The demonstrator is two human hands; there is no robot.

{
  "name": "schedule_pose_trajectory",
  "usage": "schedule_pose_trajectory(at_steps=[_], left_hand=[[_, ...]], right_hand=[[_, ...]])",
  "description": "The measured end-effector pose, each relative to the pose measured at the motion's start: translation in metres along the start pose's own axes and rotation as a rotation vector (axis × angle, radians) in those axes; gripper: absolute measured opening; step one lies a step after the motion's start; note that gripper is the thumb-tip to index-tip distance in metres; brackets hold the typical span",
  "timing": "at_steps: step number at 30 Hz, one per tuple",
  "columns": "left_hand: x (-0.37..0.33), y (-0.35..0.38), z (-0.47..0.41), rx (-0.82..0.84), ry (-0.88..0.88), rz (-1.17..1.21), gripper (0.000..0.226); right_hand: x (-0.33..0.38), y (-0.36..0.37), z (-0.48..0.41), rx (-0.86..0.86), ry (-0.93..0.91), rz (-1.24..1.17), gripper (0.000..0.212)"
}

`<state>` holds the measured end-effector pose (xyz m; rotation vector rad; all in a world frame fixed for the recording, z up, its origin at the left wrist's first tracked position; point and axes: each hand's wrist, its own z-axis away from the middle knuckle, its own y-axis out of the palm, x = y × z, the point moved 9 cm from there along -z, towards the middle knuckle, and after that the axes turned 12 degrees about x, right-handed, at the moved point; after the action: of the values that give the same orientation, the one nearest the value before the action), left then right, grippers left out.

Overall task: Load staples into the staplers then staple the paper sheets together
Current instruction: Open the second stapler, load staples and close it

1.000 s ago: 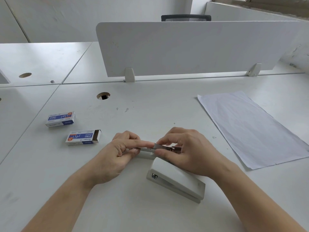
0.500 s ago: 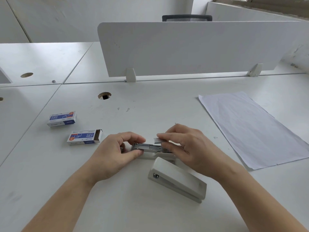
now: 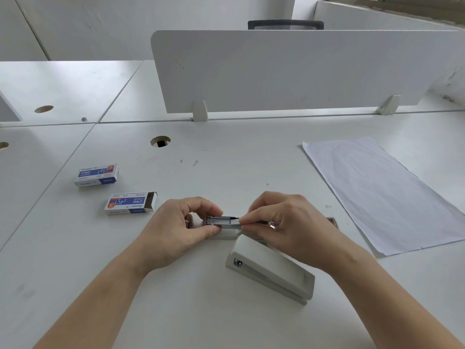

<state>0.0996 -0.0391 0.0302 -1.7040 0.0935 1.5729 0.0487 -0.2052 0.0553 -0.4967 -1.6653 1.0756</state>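
An opened stapler lies on the desk with its metal staple channel (image 3: pixel 221 221) facing up. My left hand (image 3: pixel 176 230) pinches the channel's front end between thumb and fingers. My right hand (image 3: pixel 286 227) presses a strip of staples (image 3: pixel 232 222) into the channel with its fingertips. A second white stapler (image 3: pixel 271 269) lies closed just in front of my right hand. An open staple box (image 3: pixel 129 204) and a closed staple box (image 3: pixel 97 175) sit to the left. White paper sheets (image 3: pixel 382 192) lie at the right.
A white divider panel (image 3: pixel 289 69) stands along the back of the desk. A round cable hole (image 3: pixel 160 141) is behind the staple boxes. A small brownish item (image 3: pixel 331 221) lies by my right wrist. An office chair back (image 3: pixel 285 24) shows beyond the panel.
The right hand lifted a staple strip above the channel, then lowered it into the channel. The left hand shifted its grip to the channel's front end.
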Motion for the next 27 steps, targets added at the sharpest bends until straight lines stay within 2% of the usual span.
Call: schedule_pose_trajectory(at_steps=[8, 16, 27], left_hand=[[0.002, 0.0, 0.0, 0.004, 0.005, -0.002, 0.027], [-0.001, 0.001, 0.0, 0.007, 0.033, -0.028, 0.024], [-0.037, 0.014, 0.01, -0.123, 0.399, -0.366, 0.013]], right_hand=[[0.003, 0.001, 0.0, -0.052, -0.009, -0.004, 0.011], [0.014, -0.001, 0.002, -0.071, -0.072, 0.092, 0.009], [0.014, -0.002, 0.001, -0.092, -0.106, 0.037, 0.011]])
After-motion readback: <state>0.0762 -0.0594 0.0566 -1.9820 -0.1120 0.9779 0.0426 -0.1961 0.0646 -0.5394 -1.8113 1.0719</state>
